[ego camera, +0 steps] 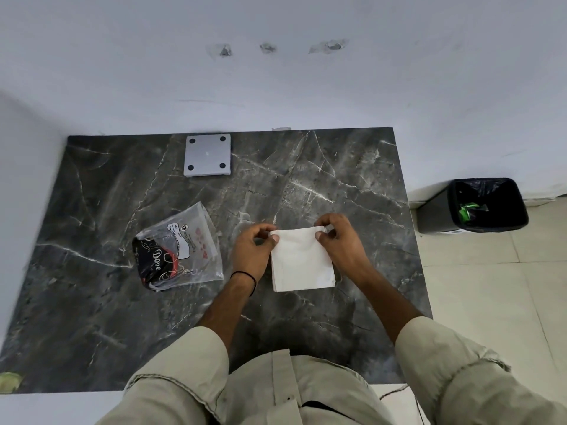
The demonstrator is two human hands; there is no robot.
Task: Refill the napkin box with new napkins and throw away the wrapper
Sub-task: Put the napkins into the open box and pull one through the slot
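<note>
A white stack of napkins (302,262) lies flat on the dark marble table (92,302), in the middle. My left hand (253,248) pinches its far left corner and my right hand (339,240) pinches its far right corner. The clear plastic wrapper (181,250) with black and red print lies crumpled to the left of my left hand, apart from it. A grey square napkin box (207,154) rests upside down near the wall, showing black feet at its corners.
A black waste bin (478,207) with a dark liner and some green scrap inside stands on the tiled floor, right of the table. A white wall runs along the table's far and left sides.
</note>
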